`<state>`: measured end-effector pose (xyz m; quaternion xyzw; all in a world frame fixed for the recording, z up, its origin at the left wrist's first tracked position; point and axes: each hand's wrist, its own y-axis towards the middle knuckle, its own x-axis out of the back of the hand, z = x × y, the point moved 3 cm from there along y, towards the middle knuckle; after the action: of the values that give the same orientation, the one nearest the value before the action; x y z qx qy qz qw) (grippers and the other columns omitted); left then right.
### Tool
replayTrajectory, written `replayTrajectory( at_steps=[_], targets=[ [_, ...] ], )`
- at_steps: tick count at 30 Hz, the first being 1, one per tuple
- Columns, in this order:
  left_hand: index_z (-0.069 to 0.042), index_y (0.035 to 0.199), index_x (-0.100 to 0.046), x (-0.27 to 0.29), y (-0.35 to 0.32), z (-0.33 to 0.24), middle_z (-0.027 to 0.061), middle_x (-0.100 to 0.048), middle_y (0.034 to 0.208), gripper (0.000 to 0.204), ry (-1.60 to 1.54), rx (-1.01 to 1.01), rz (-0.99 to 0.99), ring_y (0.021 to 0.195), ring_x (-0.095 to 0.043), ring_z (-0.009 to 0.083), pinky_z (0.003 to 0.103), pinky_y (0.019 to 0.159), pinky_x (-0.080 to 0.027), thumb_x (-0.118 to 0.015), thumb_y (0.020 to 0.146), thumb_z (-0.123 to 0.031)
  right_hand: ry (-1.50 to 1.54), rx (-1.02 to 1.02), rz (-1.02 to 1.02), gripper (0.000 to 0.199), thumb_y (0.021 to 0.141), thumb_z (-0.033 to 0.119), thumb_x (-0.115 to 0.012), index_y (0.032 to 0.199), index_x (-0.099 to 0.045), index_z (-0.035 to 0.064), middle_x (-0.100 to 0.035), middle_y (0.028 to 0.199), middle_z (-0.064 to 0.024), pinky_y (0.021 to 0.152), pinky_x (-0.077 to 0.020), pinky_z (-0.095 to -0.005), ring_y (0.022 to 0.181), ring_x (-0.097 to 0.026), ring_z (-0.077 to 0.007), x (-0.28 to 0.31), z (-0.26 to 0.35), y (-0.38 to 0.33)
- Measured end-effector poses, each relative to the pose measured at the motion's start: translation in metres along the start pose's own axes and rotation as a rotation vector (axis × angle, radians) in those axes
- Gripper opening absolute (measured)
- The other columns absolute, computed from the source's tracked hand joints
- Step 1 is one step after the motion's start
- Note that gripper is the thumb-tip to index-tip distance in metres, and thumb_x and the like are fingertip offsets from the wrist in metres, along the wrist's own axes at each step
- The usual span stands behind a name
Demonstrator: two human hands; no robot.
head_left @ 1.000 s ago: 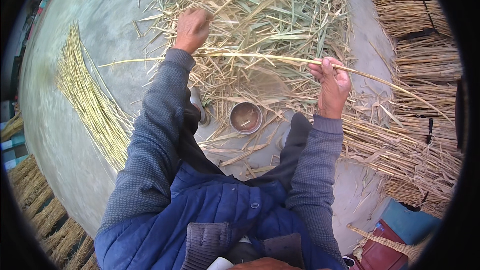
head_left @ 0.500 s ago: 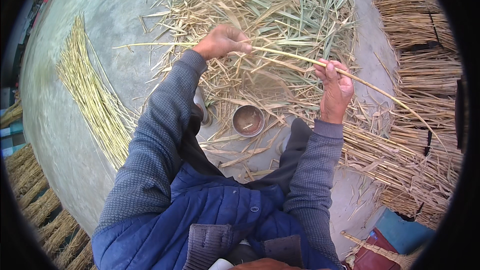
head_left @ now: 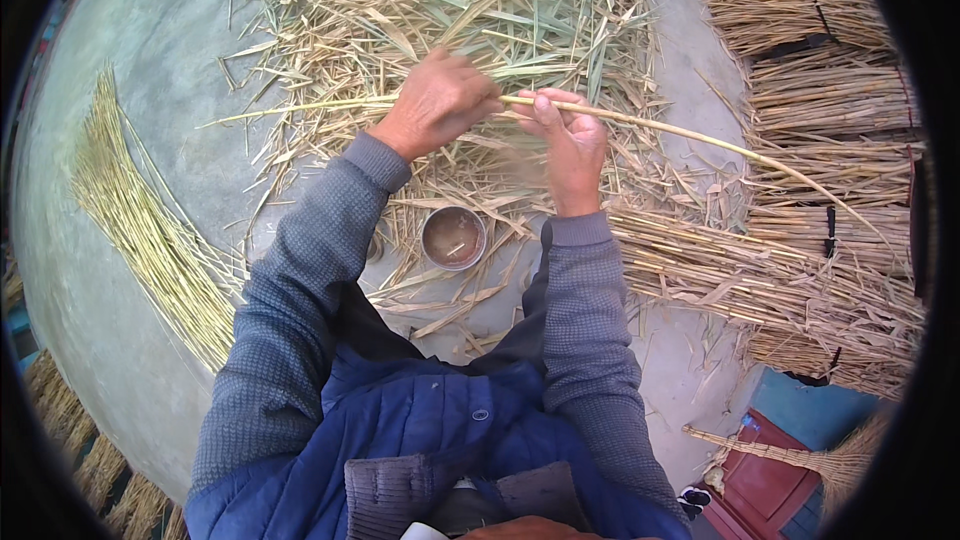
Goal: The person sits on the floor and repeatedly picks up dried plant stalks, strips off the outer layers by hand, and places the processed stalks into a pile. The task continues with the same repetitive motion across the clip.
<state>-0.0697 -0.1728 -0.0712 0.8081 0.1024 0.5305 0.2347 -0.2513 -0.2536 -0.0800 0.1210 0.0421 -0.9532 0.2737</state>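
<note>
A long, thin yellow reed stalk [head_left: 680,126] runs across in front of me, its right end bending down over the bundles. My left hand [head_left: 440,102] is closed round it, back of the hand up. Close beside it, my right hand [head_left: 572,145] pinches the same stalk between thumb and fingers, palm turned up. Beneath both hands spreads a heap of dry leaves and husks [head_left: 430,0], some pale brown and some green. A small round metal bowl [head_left: 453,238] with a little brownish content stands on the floor between my legs.
A fanned bunch of peeled yellow stalks [head_left: 150,230] lies on the concrete floor [head_left: 60,340] to the left. Unpeeled reeds [head_left: 740,265] lie at my right, next to stacked tied bundles [head_left: 830,90]. A straw broom [head_left: 790,455] rests on a red board [head_left: 760,490] at lower right.
My right hand has slid left along the stalk and is now beside my left hand, which has turned more back-up. The whole view has shifted a little.
</note>
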Motion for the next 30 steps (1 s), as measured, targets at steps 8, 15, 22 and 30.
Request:
replayTrajectory(
  at_steps=[8, 15, 22, 30],
  targets=[
    [-0.015, 0.081, -0.071, 0.03, -0.041, 0.072, 0.0051, -0.067, 0.068, 0.015, 0.264, 0.497, 0.385, 0.073, -0.064, 0.024, 0.039, 0.082, -0.041, -0.077, 0.078, -0.029, -0.024, 0.066, -0.226, 0.03, 0.096, 0.019, -0.067, 0.112, -0.058, -0.0047, -0.071, 0.1, -0.0186, 0.074, -0.0596, -0.0271, 0.086, -0.072, -0.022, 0.061, 0.033, 0.006],
    [-0.009, 0.088, -0.075, -0.004, -0.003, 0.007, 0.0063, -0.071, 0.077, 0.021, -0.238, 0.2, -0.046, 0.074, -0.065, 0.0235, 0.037, 0.077, -0.045, -0.08, 0.078, -0.027, 0.001, 0.053, -0.188, 0.029, 0.096, 0.018, -0.068, 0.11, -0.058, -0.0056, -0.071, 0.096, -0.0188, 0.069, -0.0604, -0.0279, 0.08, -0.073, -0.0234, 0.035, 0.021, -0.001],
    [-0.003, 0.086, -0.078, -0.003, 0.009, -0.003, 0.0101, -0.074, 0.077, 0.021, -0.565, 0.487, -0.117, 0.067, -0.071, 0.0175, 0.029, 0.061, -0.055, -0.083, 0.076, -0.021, 0.013, 0.098, -0.19, 0.028, 0.096, 0.018, -0.067, 0.108, -0.058, -0.0058, -0.07, 0.091, -0.0175, 0.069, -0.0603, -0.0288, 0.079, -0.073, -0.0234, 0.031, 0.028, -0.002],
    [-0.003, 0.089, -0.076, -0.005, 0.006, -0.002, 0.0052, -0.073, 0.079, 0.019, -0.539, 0.447, -0.124, 0.067, -0.066, 0.0129, 0.027, 0.061, -0.051, -0.083, 0.078, -0.017, 0.021, 0.049, -0.22, 0.032, 0.094, 0.023, -0.07, 0.108, -0.059, -0.0037, -0.071, 0.091, -0.0155, 0.069, -0.0595, -0.027, 0.076, -0.072, -0.0202, 0.028, 0.02, -0.004]
  ],
)
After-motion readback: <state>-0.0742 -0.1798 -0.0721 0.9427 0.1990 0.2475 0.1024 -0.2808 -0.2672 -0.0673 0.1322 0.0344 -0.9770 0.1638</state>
